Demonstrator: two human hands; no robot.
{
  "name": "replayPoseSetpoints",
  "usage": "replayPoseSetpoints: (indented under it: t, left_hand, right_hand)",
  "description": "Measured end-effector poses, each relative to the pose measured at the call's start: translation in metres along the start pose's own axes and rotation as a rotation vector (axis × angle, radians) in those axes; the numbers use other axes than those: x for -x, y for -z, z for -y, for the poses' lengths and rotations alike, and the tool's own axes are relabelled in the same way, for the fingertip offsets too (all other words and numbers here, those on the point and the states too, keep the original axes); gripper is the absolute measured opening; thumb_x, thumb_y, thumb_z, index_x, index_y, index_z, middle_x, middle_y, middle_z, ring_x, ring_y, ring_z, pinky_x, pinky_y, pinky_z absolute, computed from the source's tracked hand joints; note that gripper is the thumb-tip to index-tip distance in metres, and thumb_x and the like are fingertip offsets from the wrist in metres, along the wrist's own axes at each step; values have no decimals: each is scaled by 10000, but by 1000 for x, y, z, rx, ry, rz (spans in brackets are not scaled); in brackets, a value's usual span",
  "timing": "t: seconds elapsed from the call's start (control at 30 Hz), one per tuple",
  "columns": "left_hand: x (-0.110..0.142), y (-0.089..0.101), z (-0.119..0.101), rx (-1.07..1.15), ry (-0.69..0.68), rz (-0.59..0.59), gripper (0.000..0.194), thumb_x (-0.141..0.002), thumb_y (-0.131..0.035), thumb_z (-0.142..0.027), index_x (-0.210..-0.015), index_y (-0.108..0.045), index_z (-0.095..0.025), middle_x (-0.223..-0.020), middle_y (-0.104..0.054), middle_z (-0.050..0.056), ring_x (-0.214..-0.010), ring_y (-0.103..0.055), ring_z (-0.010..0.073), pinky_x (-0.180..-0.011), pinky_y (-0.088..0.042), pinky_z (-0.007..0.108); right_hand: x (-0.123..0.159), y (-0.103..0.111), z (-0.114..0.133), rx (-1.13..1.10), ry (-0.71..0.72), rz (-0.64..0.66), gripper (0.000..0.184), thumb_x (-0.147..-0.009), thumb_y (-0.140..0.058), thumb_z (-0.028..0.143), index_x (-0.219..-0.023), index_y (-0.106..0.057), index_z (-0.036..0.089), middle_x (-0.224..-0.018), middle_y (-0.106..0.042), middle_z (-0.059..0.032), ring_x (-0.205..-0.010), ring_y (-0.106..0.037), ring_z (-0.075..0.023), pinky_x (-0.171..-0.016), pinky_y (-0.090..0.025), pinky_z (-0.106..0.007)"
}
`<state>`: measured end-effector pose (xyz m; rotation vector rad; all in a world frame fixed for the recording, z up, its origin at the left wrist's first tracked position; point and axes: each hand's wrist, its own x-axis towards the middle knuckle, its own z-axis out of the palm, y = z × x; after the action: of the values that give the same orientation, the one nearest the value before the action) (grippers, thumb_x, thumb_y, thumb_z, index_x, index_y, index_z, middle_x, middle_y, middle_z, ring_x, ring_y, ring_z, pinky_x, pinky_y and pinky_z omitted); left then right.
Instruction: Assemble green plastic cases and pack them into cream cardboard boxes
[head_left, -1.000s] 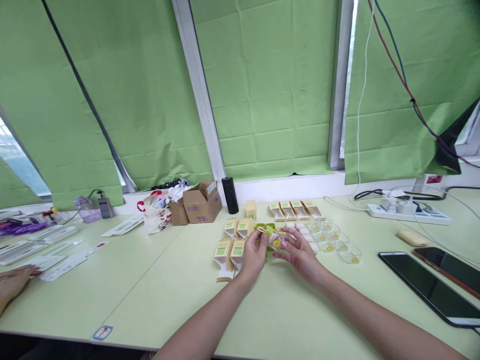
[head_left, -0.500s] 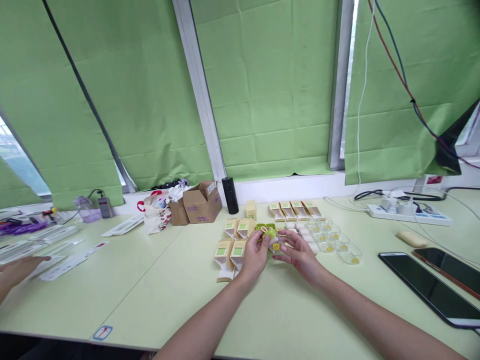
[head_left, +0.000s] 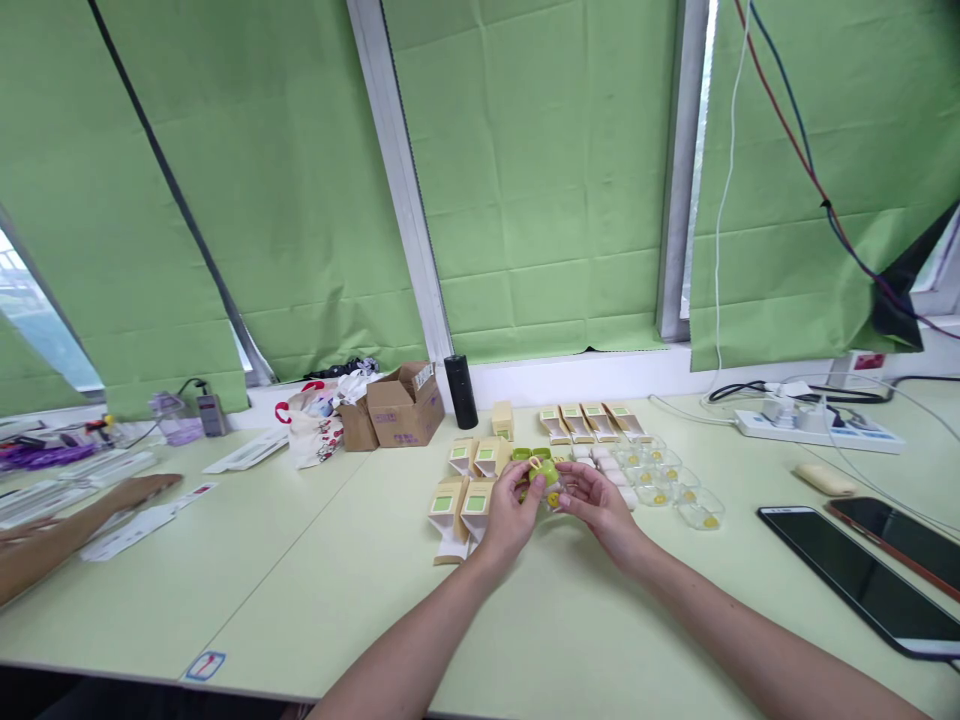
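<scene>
Between both hands, above the table, is a small case with a green top (head_left: 541, 474), a pale loop and a clear lower part with a yellow dot. My left hand (head_left: 510, 520) pinches it from the left, thumb in front. My right hand (head_left: 604, 505) has its fingertips closed on the clear part from the right. Just behind lie green pieces (head_left: 531, 454) and white rounded pieces (head_left: 611, 472), partly hidden by my hands. To the right sit several clear plastic shells (head_left: 701, 508) with yellow dots. Small opened cartons (head_left: 448, 497) stand left of my left hand.
More small cartons (head_left: 581, 420) line the back. Behind are a black cylinder (head_left: 460, 392), a cardboard box (head_left: 406, 408) and a cloth bag (head_left: 311, 430). Right lie phones (head_left: 862, 575) and a power strip (head_left: 821, 430). Another person's arm (head_left: 82, 520) reaches in at left.
The case has turned in my fingers, so its green top now faces me more and the clear part shows less. The other person's arm has reached farther right.
</scene>
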<state>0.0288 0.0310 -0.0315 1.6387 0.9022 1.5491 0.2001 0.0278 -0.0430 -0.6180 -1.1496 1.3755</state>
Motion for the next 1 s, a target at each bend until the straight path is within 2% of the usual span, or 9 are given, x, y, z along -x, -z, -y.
replayPoseSetpoints:
  t: [0.13, 0.3, 0.67, 1.0]
  left_hand:
    - [1, 1, 4, -43, -19, 13, 483, -946, -719, -574, -1186, -764, -158, -1216, -697, 162, -1155, -688, 295, -985, -583, 398]
    - [2, 1, 3, -46, -15, 10, 490, -944, -720, -580, -1198, -770, -164, -1196, -709, 153, -1128, -689, 285, -966, -584, 382]
    - [2, 0, 1, -91, -29, 21, 469, -972, -689, -563, -1225, -766, -176, -1203, -704, 148, -1123, -689, 281, -957, -583, 381]
    - [3, 0, 3, -60, 22, 35, 494, -959, -718, -523, -1325, -681, -193, -1303, -688, 162, -1214, -664, 299, -1025, -563, 426]
  right_hand:
    - [-1, 1, 0, 11, 15, -20, 561, -629, -1007, 412, -1102, -749, 251, -1064, -767, -78, -964, -705, -261, -874, -602, -434]
    - [1, 1, 2, 23, 28, -21, 542, -650, -999, 404, -1112, -751, 262, -1108, -758, -78, -968, -704, -260, -881, -609, -440]
    - [0, 2, 1, 22, 32, -14, 560, -649, -996, 407, -1122, -733, 266, -1078, -760, -68, -957, -700, -255, -873, -608, -434]
    - [3, -2, 5, -13, 26, 6, 595, -690, -981, 464, -1178, -688, 291, -1101, -744, -68, -979, -711, -264, -889, -603, -453]
